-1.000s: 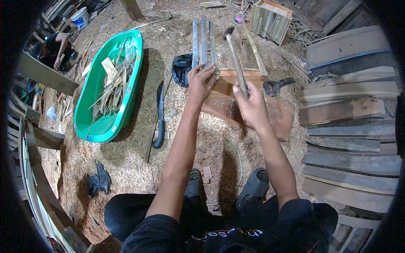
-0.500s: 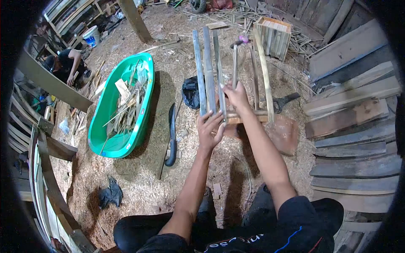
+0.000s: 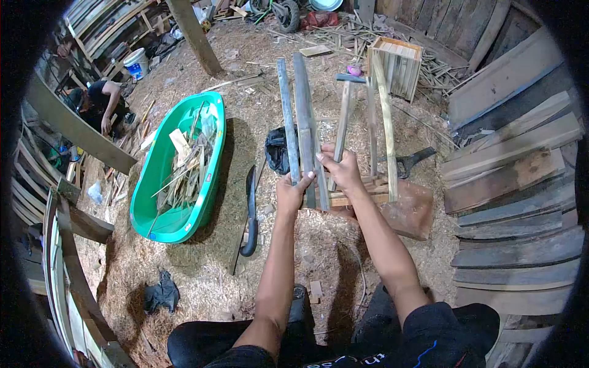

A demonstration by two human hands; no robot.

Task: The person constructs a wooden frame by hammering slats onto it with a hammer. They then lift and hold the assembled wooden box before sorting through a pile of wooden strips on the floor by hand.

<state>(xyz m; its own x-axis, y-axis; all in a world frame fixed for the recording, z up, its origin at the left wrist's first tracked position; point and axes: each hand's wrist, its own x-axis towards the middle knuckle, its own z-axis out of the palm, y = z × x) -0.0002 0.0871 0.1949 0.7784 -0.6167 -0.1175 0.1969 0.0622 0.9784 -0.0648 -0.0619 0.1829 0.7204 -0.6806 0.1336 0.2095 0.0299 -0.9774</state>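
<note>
My left hand (image 3: 293,193) is closed around the lower ends of wooden slats, with its thumb pressed across them. A grey slat (image 3: 287,116) and a wider dark slat (image 3: 301,101) rise from it. My right hand (image 3: 341,168) grips a hammer (image 3: 342,119) by the handle, head up, and its fingers are close to a thin slat (image 3: 316,153). Farther right, a pale slat (image 3: 386,122) and a narrow brown slat (image 3: 372,132) stand on a low wooden crosspiece (image 3: 375,191). A brown block (image 3: 408,211) lies beneath. My fingers partly hide the slat joints.
On the left are a green tub (image 3: 138,190) of wood scraps and a large knife (image 3: 251,214). A black plastic bag (image 3: 279,150) lies behind the slats. A slatted wooden box (image 3: 399,67) stands at the back. Boards (image 3: 515,251) line the right; a person (image 3: 104,101) crouches far left.
My left hand has gone from spread fingers to a closed hold on the slat ends. The hammer head has shifted slightly right and lower in view. The camera view has tilted up a little.
</note>
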